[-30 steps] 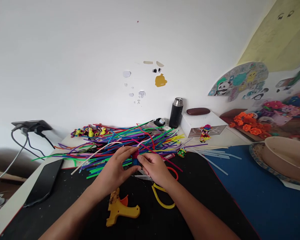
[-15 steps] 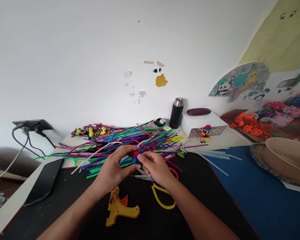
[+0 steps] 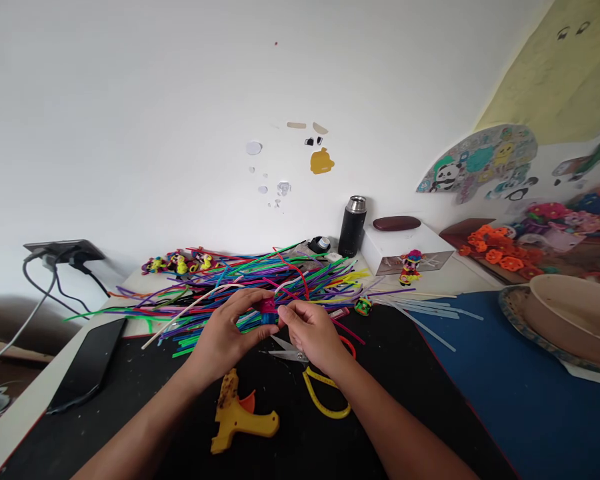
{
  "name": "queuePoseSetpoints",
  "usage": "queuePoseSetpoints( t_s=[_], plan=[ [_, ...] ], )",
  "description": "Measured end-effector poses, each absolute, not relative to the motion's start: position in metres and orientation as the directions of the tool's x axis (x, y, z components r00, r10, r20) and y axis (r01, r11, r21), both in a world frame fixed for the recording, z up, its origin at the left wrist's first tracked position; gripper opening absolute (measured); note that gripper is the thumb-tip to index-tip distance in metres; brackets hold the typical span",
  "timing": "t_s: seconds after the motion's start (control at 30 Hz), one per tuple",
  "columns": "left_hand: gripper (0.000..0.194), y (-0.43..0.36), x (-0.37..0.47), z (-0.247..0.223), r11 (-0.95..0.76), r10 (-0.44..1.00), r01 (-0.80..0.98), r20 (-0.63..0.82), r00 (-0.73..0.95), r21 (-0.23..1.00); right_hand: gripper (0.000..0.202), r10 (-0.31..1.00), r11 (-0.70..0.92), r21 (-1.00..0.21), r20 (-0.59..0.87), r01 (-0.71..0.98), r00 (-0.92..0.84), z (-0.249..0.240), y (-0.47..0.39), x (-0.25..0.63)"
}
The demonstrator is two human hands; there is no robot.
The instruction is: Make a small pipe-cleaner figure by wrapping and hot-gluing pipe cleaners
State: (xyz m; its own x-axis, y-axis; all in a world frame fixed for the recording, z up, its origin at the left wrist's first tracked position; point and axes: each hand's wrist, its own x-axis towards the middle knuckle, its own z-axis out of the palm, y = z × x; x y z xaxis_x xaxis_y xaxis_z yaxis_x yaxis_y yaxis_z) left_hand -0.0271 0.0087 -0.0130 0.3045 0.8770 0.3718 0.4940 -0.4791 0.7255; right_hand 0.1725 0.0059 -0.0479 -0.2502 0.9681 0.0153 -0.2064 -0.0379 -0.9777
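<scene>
Between the fingertips of both hands is a small pink and blue pipe-cleaner piece (image 3: 269, 307), partly hidden by the fingers. My left hand (image 3: 230, 327) pinches it from the left, thumb below and fingers above. On its right side, my right hand (image 3: 307, 330) grips it between thumb and curled forefinger. Below the right hand lie open scissors (image 3: 326, 395) with yellow and orange handles. A yellow glue gun (image 3: 245, 420) with an orange trigger rests on the black mat (image 3: 155, 427) under the left wrist.
Behind the hands spreads a heap of coloured pipe cleaners (image 3: 220, 283). Small figures (image 3: 179, 261) stand at back left, another figure (image 3: 411, 267) by a white box (image 3: 405, 243). A black flask (image 3: 353, 227) stands near the wall. A phone (image 3: 87, 363) lies left; a bowl (image 3: 575, 320) sits right.
My right hand has turned slightly and its fingers have curled in more. The pink part has shifted a little left and shows differently between the fingers.
</scene>
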Motion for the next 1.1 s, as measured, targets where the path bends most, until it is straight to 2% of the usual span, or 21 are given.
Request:
queuePoseSetpoints(
  t_s=[0.17, 0.47, 0.67, 0.83, 1.1],
  plan=[
    [0.046, 0.011, -0.026, -0.017, -0.514, 0.857, 0.509, 0.395, 0.330, 0.690, 0.054, 0.969, -0.059, -0.962, 0.010, -0.267, -0.248, -0.051, 0.007, 0.172],
    [0.042, 0.020, -0.027, -0.038, -0.577, 0.817, 0.531, 0.434, 0.380, 0.621, 0.053, 0.974, -0.068, -0.971, -0.015, -0.227, -0.226, -0.055, 0.009, 0.172],
    [0.042, 0.020, -0.024, -0.054, -0.662, 0.750, 0.511, 0.478, 0.458, 0.548, 0.053, 0.980, -0.079, -0.962, -0.027, -0.261, -0.197, -0.055, 0.010, 0.172],
    [0.044, 0.020, -0.026, -0.049, -0.634, 0.773, 0.529, 0.469, 0.427, 0.564, 0.053, 0.978, -0.102, -0.957, -0.048, -0.270, -0.202, -0.053, 0.010, 0.172],
    [0.048, 0.018, -0.026, -0.039, -0.541, 0.841, 0.521, 0.427, 0.333, 0.660, 0.052, 0.979, -0.088, -0.962, -0.036, -0.257, -0.201, -0.051, 0.010, 0.172]
  ],
)
